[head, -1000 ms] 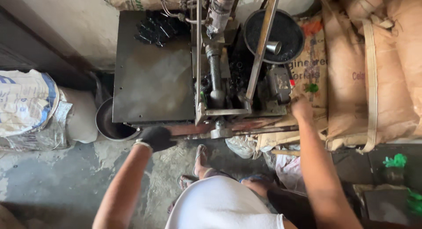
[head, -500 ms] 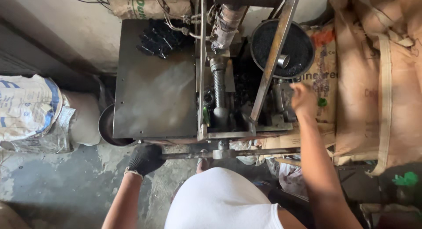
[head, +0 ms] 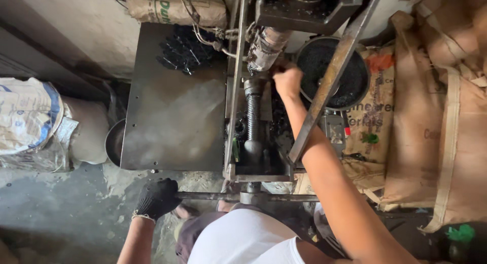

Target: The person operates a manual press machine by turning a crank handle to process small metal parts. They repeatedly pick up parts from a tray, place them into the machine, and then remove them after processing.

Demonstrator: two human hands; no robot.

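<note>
My left hand (head: 156,197), in a black glove, grips the left end of a horizontal steel handle bar (head: 228,196) at the front of a greasy screw press machine (head: 253,137). My bare right hand (head: 287,80) reaches far forward to the back of the machine, fingers closed against the dark parts beside the grey cylinder (head: 266,47) and above the threaded screw (head: 252,112). Whether it holds anything is hidden.
A flat steel plate (head: 172,117) with a heap of small black parts (head: 185,51) lies left of the machine. A round pan of black granules (head: 332,71) sits on the right, crossed by a slanted bar (head: 332,76). Sacks (head: 436,117) stand right, another sack (head: 28,119) left.
My right hand has moved from the machine's right side, near the switch box, forward and left to the back of the screw. My left hand stays on the handle bar.
</note>
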